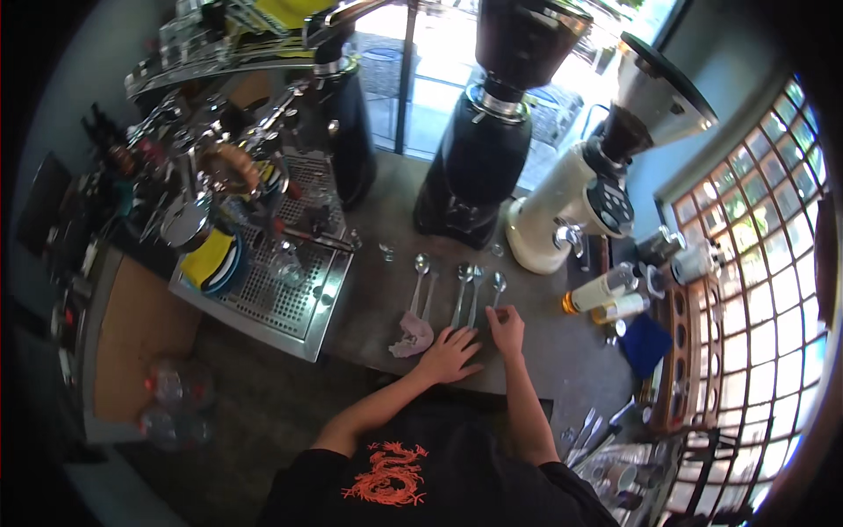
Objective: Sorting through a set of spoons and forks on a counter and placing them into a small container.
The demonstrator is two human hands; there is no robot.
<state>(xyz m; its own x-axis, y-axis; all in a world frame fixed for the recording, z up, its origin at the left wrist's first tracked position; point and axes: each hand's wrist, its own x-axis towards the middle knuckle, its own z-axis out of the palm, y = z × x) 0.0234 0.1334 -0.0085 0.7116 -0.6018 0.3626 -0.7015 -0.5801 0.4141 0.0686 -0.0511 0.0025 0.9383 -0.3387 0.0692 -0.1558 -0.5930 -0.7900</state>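
Note:
On the grey counter (369, 329) several metal spoons lie in a row, bowls pointing away from me. My left hand (453, 356) rests with spread fingers at the handle ends of two middle spoons (461, 296). Thumb and fingers of my right hand (507, 326) are at the handle of the rightmost spoon (499, 283); whether they grip it is unclear. A crumpled pinkish cloth (413, 334) lies left of my left hand, by the handle ends of the two left utensils, one of them a spoon (421, 267).
An espresso machine's metal drip tray (316, 323) is at left. Behind the spoons stand a black coffee grinder (474, 158) and a white one (543, 211). Bottles (602, 290), a blue cloth (645, 346) and a wooden rack (681, 369) are at right.

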